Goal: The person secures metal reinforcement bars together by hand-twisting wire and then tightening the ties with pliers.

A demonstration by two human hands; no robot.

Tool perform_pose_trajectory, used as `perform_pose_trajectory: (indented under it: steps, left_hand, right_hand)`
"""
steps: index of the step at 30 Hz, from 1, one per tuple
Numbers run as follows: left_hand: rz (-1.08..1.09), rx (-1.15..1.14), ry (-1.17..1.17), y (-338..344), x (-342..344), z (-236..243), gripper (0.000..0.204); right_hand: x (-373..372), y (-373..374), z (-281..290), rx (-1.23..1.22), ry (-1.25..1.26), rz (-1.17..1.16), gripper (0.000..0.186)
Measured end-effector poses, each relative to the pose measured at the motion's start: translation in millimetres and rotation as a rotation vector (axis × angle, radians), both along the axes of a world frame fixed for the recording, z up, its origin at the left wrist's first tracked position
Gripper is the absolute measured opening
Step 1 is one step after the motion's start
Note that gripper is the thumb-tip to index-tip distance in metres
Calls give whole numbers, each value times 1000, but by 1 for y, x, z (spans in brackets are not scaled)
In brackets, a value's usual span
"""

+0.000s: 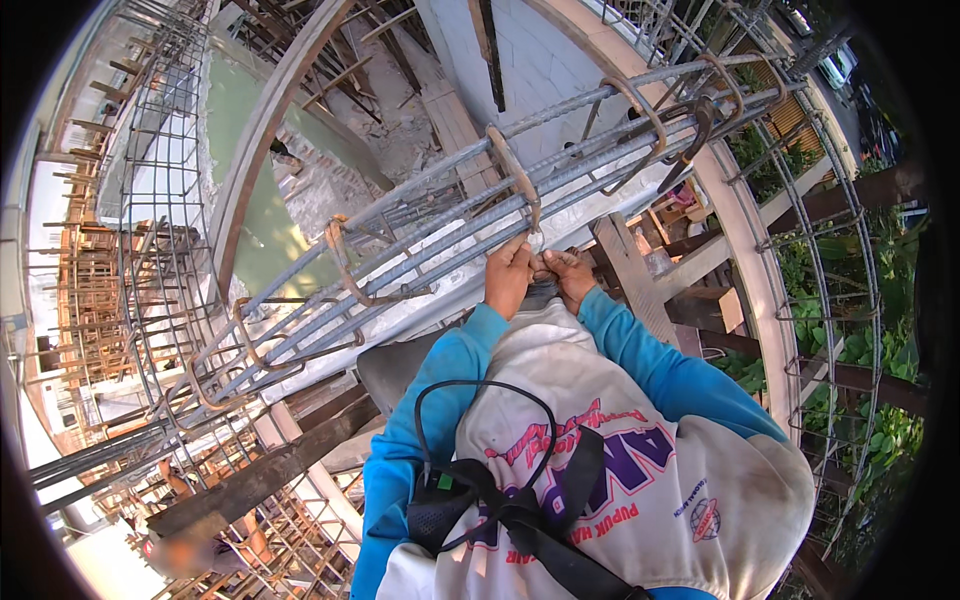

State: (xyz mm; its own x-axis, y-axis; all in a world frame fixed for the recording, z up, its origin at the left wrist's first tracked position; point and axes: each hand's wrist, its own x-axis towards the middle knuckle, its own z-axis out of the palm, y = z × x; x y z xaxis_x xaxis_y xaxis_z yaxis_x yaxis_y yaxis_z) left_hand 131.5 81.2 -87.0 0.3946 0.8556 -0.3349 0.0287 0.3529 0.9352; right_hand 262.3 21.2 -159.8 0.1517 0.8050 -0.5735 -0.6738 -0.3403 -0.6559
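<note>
Just in front of my body, my left hand (pixel 508 272) and my right hand (pixel 568 274) meet with fingertips pinched close together. What they pinch is too small to make out. They are at the near side of a rebar cage (pixel 440 196), right below the lower end of a rusty square stirrup (pixel 514 172). More stirrups, such as the bent one (pixel 345 266) to the left, stand around the long grey bars. A dark pair of pincers (pixel 702 128) hangs on the bars farther right.
Wooden planks (pixel 632 275) and a beam (pixel 270 470) lie near me on both sides. A curved concrete edge (pixel 745 240) and more rebar (pixel 860 260) run along the right, beside green plants. Scaffolding fills the left, with a person (pixel 235 545) low down. A black strap (pixel 545 550) crosses my shirt.
</note>
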Motion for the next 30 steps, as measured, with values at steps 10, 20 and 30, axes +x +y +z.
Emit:
perform_pose_trajectory:
  steps: [10, 20, 30]
  left_hand:
    - [111, -496, -435, -14, 14, 15, 26]
    - [80, -459, -508, -11, 2, 16, 22]
    - [98, -457, -430, -11, -2, 22, 43]
  right_hand:
    - [-2, 77, -103, 690, -305, 525, 52]
    - [-12, 69, -27, 617, -20, 687, 64]
    - [-16, 62, -35, 124, 36, -46, 22]
